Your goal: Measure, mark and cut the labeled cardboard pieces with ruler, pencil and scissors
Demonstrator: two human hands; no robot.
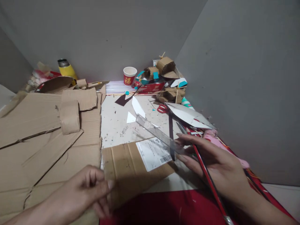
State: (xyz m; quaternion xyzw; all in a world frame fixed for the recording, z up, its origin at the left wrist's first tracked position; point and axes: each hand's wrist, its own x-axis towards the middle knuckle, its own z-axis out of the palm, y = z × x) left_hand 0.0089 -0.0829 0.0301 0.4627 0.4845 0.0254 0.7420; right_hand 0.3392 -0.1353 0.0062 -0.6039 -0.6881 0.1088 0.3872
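Observation:
My right hand (217,159) is closed around one end of a clear plastic ruler (157,131), held between thumb and fingers and pointing up to the left. A red and black pencil (208,178) also rests in this hand, slanting down toward me. Below the ruler is a brown cardboard piece (126,168) with a white printed label (154,153). My left hand (86,190) is closed at this piece's near left edge, thumb on top; its lower fingers are blurred. A dark strip (172,134) lies partly behind the ruler.
Large cardboard sheets (47,156) cover the left side. Red-handled scissors (162,108) and white paper scraps (138,106) lie beyond the ruler. At the back stand a paper cup (130,76), a yellow bottle (67,69) and cardboard constructions (165,65). Grey walls enclose the table.

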